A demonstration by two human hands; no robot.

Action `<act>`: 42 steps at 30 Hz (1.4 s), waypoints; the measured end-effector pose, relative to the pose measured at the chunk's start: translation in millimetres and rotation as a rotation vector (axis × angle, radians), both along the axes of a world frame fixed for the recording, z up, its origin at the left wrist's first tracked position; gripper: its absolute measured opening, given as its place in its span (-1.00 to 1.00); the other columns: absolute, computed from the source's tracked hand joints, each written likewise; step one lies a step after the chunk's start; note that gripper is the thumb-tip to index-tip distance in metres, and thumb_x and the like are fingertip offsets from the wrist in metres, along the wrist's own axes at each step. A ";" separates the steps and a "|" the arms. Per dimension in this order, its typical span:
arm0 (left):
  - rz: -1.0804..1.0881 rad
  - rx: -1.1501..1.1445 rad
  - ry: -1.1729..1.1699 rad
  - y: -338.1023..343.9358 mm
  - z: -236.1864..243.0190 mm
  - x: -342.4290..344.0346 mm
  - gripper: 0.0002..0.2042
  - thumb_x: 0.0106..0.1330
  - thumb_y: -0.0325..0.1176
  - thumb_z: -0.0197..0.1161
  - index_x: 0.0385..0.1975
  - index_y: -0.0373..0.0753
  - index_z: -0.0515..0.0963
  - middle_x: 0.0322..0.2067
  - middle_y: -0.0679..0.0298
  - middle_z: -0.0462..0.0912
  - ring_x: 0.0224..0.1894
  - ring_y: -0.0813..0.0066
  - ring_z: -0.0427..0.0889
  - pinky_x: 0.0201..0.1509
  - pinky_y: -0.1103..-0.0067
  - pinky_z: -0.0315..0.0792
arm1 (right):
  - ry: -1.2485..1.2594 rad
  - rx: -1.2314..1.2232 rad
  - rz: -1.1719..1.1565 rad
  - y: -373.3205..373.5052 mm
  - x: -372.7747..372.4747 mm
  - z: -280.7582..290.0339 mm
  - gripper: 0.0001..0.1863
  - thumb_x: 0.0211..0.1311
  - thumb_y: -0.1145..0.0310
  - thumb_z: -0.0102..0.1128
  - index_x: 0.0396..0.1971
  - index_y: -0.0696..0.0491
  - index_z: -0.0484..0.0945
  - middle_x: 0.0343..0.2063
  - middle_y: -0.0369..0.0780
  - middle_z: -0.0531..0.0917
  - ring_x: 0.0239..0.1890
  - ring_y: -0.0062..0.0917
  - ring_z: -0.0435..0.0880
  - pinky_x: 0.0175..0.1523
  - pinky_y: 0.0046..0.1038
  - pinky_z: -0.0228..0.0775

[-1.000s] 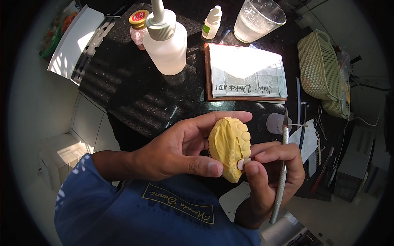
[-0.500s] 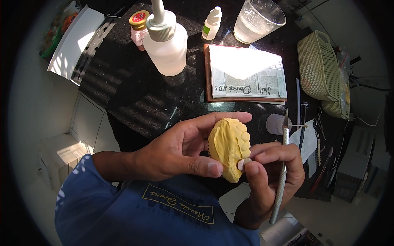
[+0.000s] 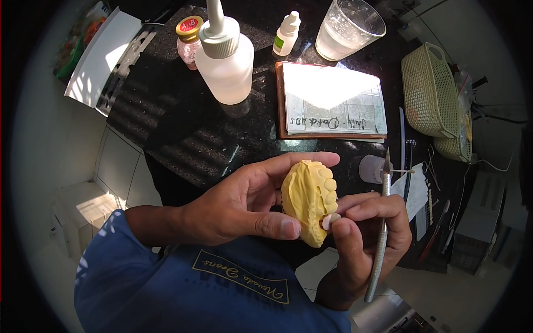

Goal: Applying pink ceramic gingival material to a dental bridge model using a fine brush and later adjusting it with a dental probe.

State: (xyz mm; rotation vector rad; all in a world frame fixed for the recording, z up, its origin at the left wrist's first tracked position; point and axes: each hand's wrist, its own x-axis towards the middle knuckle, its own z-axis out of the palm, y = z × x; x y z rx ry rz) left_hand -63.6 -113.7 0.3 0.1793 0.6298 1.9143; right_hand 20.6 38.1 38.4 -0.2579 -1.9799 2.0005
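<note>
A yellow dental cast (image 3: 304, 200) with a row of moulded teeth is gripped in my left hand (image 3: 236, 202). My thumb presses its near side, and the index finger stretches out behind its top. Between the thumb and fingertips of my right hand (image 3: 375, 227) is a small whitish tooth-shaped piece (image 3: 327, 222), held at the lower right side of the cast. A dark reddish spot shows where piece and cast meet. The same hand carries a slim metal-handled craft knife (image 3: 380, 250), its blade pointing up and away. Fingers partly hide the small piece.
Behind the hands, a notebook (image 3: 333, 119) lies on the black speckled table (image 3: 172, 133). Farther back stand a pump bottle (image 3: 225, 72), a jar (image 3: 189, 44), a dropper bottle (image 3: 285, 36) and a glass of liquid (image 3: 344, 33). A small cup (image 3: 371, 168), tools and baskets (image 3: 430, 91) are at the right.
Hardly anything differs. The cast has shifted a touch to the left, and slightly more of the dark spot shows beside the whitish piece. Both hands keep their grips.
</note>
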 end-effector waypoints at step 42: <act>0.223 -1.077 1.298 -30.5 29.2 -18.9 -0.48 -0.19 -0.30 0.45 -0.13 -0.29 0.54 -0.24 0.27 0.50 -0.35 0.64 0.46 -0.46 0.73 0.29 | 0.417 0.129 -0.070 10.0 13.4 -16.1 -0.76 0.07 0.57 0.22 -0.29 0.18 0.35 -0.42 -0.02 0.58 -0.38 -0.49 0.62 -0.27 -0.62 0.51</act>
